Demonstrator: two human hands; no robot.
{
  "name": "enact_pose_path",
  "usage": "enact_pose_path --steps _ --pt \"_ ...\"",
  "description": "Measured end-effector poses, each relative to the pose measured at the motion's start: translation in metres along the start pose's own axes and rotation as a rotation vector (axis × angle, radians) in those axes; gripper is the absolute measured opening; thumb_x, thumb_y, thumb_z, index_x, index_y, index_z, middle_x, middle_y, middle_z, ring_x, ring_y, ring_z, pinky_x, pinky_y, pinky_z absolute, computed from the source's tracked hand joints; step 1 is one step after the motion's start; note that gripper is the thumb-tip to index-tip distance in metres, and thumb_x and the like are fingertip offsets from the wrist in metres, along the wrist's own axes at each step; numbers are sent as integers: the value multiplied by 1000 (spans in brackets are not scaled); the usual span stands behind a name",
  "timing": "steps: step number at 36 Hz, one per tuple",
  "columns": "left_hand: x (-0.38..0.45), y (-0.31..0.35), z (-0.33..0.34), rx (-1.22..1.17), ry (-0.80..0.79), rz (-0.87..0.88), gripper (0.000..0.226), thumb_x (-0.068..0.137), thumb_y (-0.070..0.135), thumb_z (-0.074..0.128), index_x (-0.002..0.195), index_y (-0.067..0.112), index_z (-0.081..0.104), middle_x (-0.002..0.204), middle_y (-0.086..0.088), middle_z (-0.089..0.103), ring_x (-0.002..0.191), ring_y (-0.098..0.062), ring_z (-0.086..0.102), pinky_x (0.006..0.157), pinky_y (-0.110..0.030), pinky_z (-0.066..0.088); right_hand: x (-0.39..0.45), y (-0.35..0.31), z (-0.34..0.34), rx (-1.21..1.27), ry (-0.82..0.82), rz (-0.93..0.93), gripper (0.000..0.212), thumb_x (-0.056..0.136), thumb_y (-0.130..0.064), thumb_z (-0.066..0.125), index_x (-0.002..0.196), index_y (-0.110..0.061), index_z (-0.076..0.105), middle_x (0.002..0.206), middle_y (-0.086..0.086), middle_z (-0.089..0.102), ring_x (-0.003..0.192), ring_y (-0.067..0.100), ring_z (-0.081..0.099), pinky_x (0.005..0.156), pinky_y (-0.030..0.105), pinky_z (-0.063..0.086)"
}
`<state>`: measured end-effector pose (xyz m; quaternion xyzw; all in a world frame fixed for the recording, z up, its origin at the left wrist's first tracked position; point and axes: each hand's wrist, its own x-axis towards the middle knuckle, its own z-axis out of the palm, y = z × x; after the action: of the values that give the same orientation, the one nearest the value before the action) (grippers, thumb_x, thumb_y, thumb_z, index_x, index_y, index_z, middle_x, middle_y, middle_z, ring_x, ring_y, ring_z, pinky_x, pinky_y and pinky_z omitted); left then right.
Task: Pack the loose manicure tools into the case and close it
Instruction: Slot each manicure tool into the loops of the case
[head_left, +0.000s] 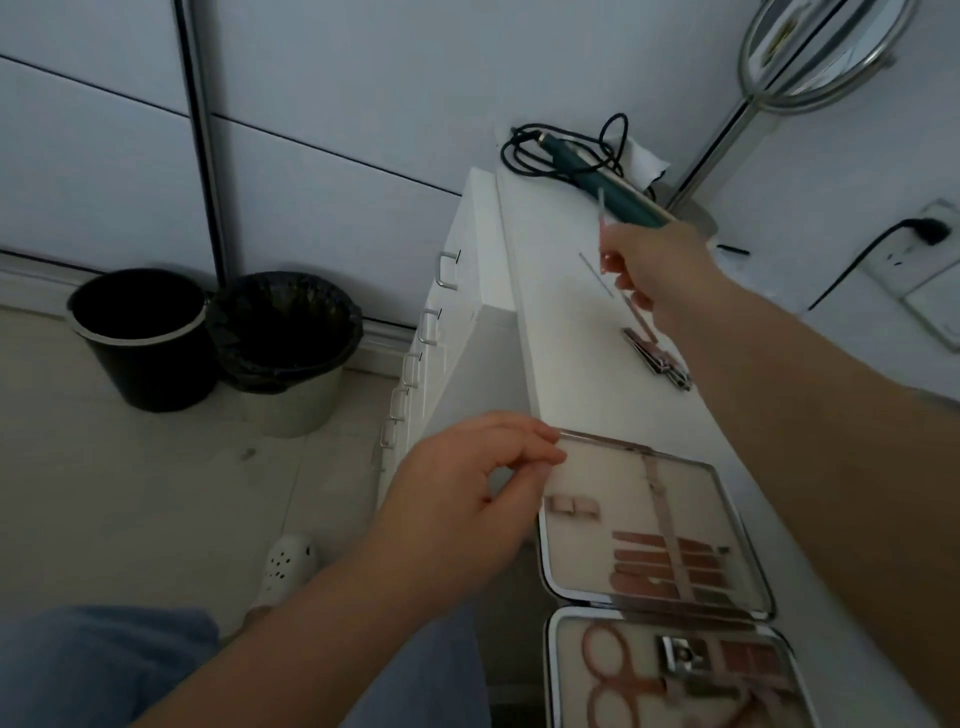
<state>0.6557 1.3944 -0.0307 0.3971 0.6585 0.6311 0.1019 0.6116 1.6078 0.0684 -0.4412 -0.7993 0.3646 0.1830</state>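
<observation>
An open manicure case (657, 566) is shown lying on a white counter top (561, 322), its two halves spread flat and joined by a hinge at the middle. The far half (597, 483) carries rows of pink elastic loops and one slim tool (670, 540) already seated lengthwise; the near half (571, 670) contains pink-handled scissors (608, 670) and a small nail clipper (680, 656). The far left corner of the case is pinched by the left hand (467, 493), thumb and fingertips closed on the metal rim. Farther along the counter, the right hand (660, 270) is seen with its fingers curled round a thin, pale, rod-like tool (602, 228), held raised above the surface; the exact kind of tool cannot be told. A thin needle-like implement (596, 274) lies on the counter just beside that hand, and larger steel nail clippers (658, 358) rest loose below the wrist, well apart from the case. At the far end of the counter a teal-handled device (608, 195) with a coiled black cord (540, 150) is placed near a round mirror on a stand (810, 47). On the floor to the left, two dark bins (208, 338) stand side by side, and the drawer handles (415, 358) of the white cabinet are visible beneath the counter edge.
</observation>
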Motion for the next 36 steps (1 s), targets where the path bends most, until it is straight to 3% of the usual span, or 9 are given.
enact_pose_path --steps 5,9,12,14,17,21,25,31,36 --pt "0 6 0 41 -17 -53 21 73 26 56 89 27 70 88 26 62 86 5 58 83 -11 43 -94 27 -13 285 -139 -63 13 61 -24 61 55 -13 63 66 3 61 62 14 52 59 28 41" --pt "-2 20 -5 158 -86 -48 35 73 46 52 103 33 64 84 39 53 93 16 49 78 4 31 -154 53 -21 264 -228 -146 15 61 -34 57 53 -24 66 57 -6 59 68 17 53 63 33 45" --pt "-10 39 -6 177 -86 15 38 71 57 45 106 46 50 85 41 57 95 18 48 85 -3 33 -184 64 -30 351 -233 -146 19 64 -38 59 57 -21 63 59 -4 60 66 16 56 56 29 47" --pt "-19 52 -3 193 -106 43 32 71 54 48 101 44 54 89 26 63 95 9 52 89 -20 38 -198 66 -34 430 -235 -149 17 69 -33 60 62 -20 67 63 2 65 61 16 60 53 29 51" --pt "-33 65 4 198 -161 40 16 74 42 52 77 31 64 83 14 65 87 1 55 84 -28 43 -215 70 -37 426 -212 -198 16 75 -27 57 67 -19 69 66 4 68 59 12 62 54 23 53" --pt "-46 75 9 189 -189 -6 16 73 38 47 59 32 54 73 11 59 80 -1 52 75 -22 42 -227 78 -44 440 -227 -196 15 77 -26 57 68 -23 70 65 -3 68 59 5 62 54 17 52" --pt "-48 78 12 194 -181 43 9 70 28 47 69 22 54 84 3 57 81 -9 51 72 -24 41 -230 87 -56 457 -231 -206 12 66 -33 62 72 -29 72 69 -7 71 62 4 65 55 16 50" --pt "-52 74 19 281 -208 34 12 71 25 44 63 29 51 97 19 52 98 -1 45 91 -41 37 -224 96 -81 702 -198 -42 11 76 -26 67 70 -19 72 64 2 67 51 11 61 46 24 51" --pt "-51 73 24 294 -243 26 15 70 22 42 59 27 51 94 20 54 99 0 43 90 -36 36 -223 107 -90 749 -185 -2 19 80 -23 64 63 -16 71 66 3 67 50 9 55 44 21 46"
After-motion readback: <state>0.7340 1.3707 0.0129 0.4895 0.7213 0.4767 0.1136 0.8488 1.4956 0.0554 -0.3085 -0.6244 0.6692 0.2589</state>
